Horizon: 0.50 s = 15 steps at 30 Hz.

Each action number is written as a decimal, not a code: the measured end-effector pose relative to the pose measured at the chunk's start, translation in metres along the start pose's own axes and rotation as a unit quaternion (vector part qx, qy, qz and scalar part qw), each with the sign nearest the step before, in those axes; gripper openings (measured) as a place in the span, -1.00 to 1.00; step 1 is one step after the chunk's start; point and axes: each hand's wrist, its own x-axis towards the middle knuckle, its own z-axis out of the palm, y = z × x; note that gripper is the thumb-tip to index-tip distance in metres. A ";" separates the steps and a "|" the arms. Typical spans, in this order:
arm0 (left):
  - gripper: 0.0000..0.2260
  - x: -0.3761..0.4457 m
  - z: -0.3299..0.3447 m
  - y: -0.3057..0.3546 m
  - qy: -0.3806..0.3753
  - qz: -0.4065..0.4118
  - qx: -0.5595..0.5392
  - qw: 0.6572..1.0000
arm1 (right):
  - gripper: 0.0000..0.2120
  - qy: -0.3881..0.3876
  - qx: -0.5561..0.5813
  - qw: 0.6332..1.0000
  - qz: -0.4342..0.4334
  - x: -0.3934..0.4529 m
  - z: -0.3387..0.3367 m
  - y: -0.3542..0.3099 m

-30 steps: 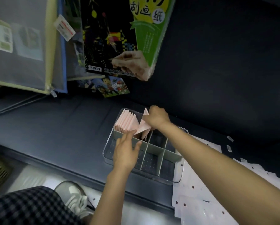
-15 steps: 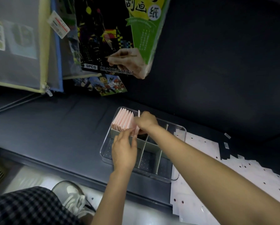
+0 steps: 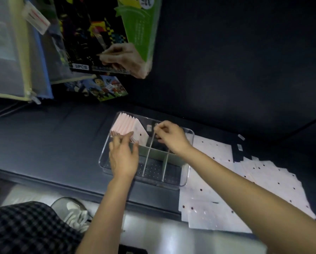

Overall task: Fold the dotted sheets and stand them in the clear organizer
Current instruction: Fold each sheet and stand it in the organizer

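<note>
The clear organizer (image 3: pixel 187 174) sits on the dark shelf, split by dividers into several compartments. Several folded pink dotted sheets (image 3: pixel 125 124) stand packed in its back left compartment, and the rightmost one (image 3: pixel 142 136) shows its dots. My left hand (image 3: pixel 123 159) reaches over the front left compartment, its straight fingers touching the front of the folded stack. My right hand (image 3: pixel 171 138) hovers over the back middle compartment with loosely curled fingers and holds nothing that I can see. Flat dotted sheets (image 3: pixel 249 182) lie spread to the right of the organizer.
Colourful craft packs (image 3: pixel 106 33) and zip pouches (image 3: pixel 10 52) hang against the dark back wall at the upper left. The shelf's front edge (image 3: pixel 61 182) runs below the organizer. A grey shoe (image 3: pixel 71 211) and checked trousers show beneath it.
My right hand stood the folded sheet it held against the stack, let go and drew back to the right. My left hand slid forward to touch the stack's front.
</note>
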 end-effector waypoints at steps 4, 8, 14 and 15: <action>-0.79 -0.027 0.011 0.032 0.021 0.119 -0.055 0.991 | -0.94 0.022 -0.070 0.997 -0.036 -0.065 -0.069 0.062; -0.86 -0.079 0.042 0.061 -0.075 0.265 -0.060 0.959 | -0.79 -0.015 -0.166 0.986 0.029 -0.136 -0.115 0.143; -0.54 -0.159 0.096 0.031 -0.409 0.285 0.136 0.856 | -0.35 -0.126 -0.344 0.930 0.008 -0.214 -0.136 0.226; -0.43 -0.167 0.099 0.020 -0.430 0.300 0.190 0.830 | -0.34 -0.128 -0.368 0.921 -0.021 -0.222 -0.137 0.234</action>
